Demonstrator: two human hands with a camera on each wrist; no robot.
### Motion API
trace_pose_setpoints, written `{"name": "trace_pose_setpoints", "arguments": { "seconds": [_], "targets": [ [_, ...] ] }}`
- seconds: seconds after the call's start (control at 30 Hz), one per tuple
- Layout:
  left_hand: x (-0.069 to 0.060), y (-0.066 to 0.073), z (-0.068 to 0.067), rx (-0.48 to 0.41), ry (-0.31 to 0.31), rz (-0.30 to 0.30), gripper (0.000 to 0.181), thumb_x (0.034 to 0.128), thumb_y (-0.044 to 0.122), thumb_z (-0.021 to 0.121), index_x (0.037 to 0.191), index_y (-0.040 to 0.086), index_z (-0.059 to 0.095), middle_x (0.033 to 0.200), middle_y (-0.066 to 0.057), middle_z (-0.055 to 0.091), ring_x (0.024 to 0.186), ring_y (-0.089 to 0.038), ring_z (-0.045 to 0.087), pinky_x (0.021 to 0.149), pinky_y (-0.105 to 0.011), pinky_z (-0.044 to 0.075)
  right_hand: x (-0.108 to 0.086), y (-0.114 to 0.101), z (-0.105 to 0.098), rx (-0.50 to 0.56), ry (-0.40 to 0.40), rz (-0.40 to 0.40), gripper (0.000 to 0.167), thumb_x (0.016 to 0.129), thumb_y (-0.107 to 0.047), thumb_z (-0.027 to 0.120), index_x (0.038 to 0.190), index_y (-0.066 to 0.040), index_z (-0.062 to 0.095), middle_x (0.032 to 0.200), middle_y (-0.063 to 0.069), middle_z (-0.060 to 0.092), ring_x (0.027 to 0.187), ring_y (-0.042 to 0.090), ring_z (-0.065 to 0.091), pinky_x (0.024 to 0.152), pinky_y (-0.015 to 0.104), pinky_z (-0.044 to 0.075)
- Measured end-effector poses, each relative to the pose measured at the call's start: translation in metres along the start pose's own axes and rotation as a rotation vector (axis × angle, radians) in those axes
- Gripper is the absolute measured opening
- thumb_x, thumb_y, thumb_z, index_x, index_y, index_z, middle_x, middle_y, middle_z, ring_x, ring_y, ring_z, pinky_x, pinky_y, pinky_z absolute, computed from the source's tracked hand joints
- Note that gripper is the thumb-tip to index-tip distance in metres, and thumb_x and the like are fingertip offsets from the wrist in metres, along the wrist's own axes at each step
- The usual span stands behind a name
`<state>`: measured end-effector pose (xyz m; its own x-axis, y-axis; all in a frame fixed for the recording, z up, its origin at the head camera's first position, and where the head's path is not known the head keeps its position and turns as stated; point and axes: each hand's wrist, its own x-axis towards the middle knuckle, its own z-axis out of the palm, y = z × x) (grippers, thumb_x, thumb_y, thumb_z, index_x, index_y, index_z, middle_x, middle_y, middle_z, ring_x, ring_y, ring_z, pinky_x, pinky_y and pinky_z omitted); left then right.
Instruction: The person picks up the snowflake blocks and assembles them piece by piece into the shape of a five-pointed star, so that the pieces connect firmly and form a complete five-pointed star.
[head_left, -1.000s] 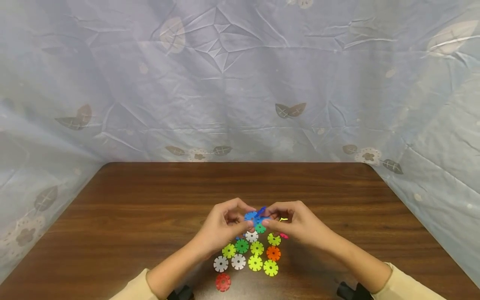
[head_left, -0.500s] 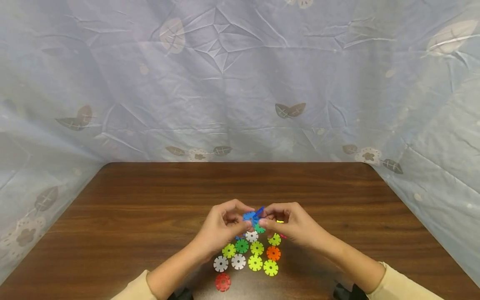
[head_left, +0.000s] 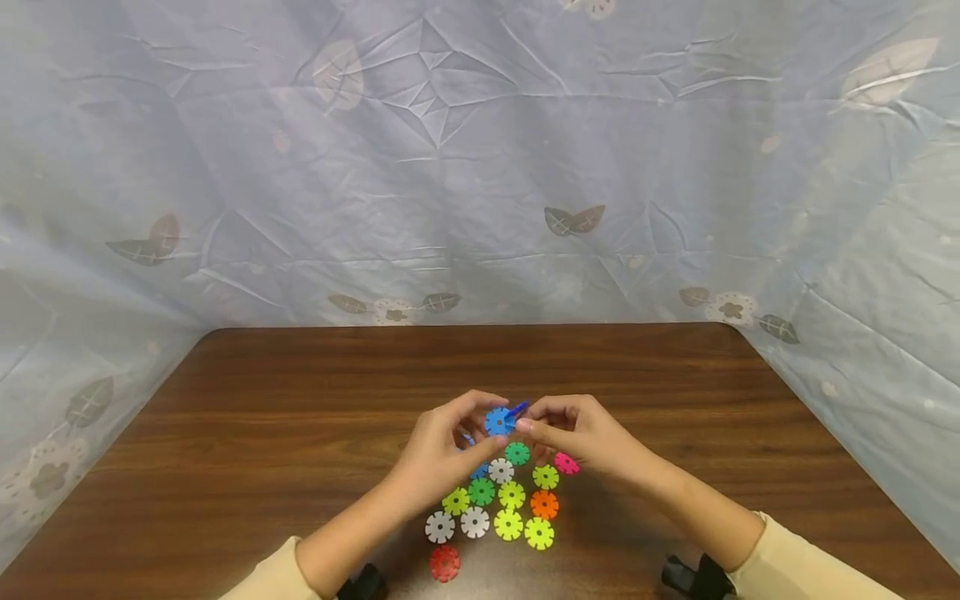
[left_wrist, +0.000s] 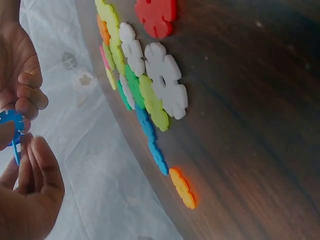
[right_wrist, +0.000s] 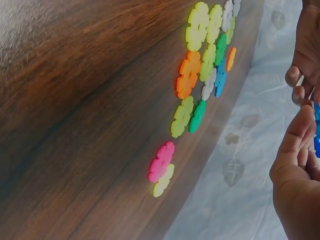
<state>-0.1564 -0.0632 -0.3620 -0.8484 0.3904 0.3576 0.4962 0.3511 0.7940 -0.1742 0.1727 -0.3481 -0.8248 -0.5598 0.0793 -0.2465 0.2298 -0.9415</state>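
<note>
Above the far side of a cluster of flat notched discs, both hands meet. My left hand (head_left: 438, 450) pinches a light blue notched disc (head_left: 498, 422) between thumb and fingers. A darker blue notched disc (head_left: 517, 408), seen nearly edge-on, stands at an angle against its right side. My right hand (head_left: 588, 437) pinches at that right side with thumb and index finger. Fingers hide how the blue pieces meet. In the left wrist view the light blue disc (left_wrist: 11, 121) is partly covered by a thumb; the right wrist view shows only a blue sliver (right_wrist: 317, 130).
On the brown wooden table (head_left: 300, 392) lie loose discs, among them a red one (head_left: 445, 564), an orange one (head_left: 544, 504), a pink one (head_left: 567, 463), a green one (head_left: 517, 453) and several yellow-green and white ones. A patterned cloth (head_left: 480, 183) hangs behind the table.
Both hands have risen slightly with the blue discs, baring the green disc below and more of the pink one. The right hand has drawn a little closer to the left. The head view has shifted slightly.
</note>
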Motion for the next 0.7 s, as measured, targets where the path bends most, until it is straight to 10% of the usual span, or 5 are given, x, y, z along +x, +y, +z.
{"name": "trace_pose_setpoints", "arguments": {
  "seconds": [0.23,0.43,0.7],
  "targets": [
    [0.010,0.001,-0.007,0.330,0.063,0.055,0.032,0.0897,0.018,0.084,0.119,0.008,0.078,0.099,-0.003,0.064,0.092,-0.014,0.044,0.073,-0.022,0.041,0.003,0.004,-0.006,-0.064,0.019,0.029,0.032,0.108,-0.027,0.059,0.115,0.003,0.070,0.092,0.014,0.071,0.075,0.021,0.070,0.073,0.040,0.065],
    [0.036,-0.014,-0.022,0.524,0.005,-0.058,0.031,0.0905,0.022,0.084,0.115,0.005,0.078,0.097,-0.006,0.063,0.091,-0.018,0.043,0.071,-0.026,0.042,0.001,0.017,-0.027,-0.348,0.076,-0.021,0.028,0.104,-0.025,0.066,0.120,-0.003,0.071,0.099,0.013,0.072,0.080,0.014,0.063,0.067,0.024,0.056],
    [0.067,-0.042,-0.037,0.685,-0.152,-0.215,0.030,0.0917,0.024,0.082,0.112,0.003,0.076,0.105,-0.013,0.073,0.099,-0.029,0.056,0.082,-0.040,0.055,-0.007,0.055,-0.056,-0.649,-0.030,-0.041,0.037,0.095,-0.024,0.079,0.127,-0.010,0.067,0.115,0.008,0.070,0.094,0.017,0.059,0.080,0.031,0.054]
  ]
}}
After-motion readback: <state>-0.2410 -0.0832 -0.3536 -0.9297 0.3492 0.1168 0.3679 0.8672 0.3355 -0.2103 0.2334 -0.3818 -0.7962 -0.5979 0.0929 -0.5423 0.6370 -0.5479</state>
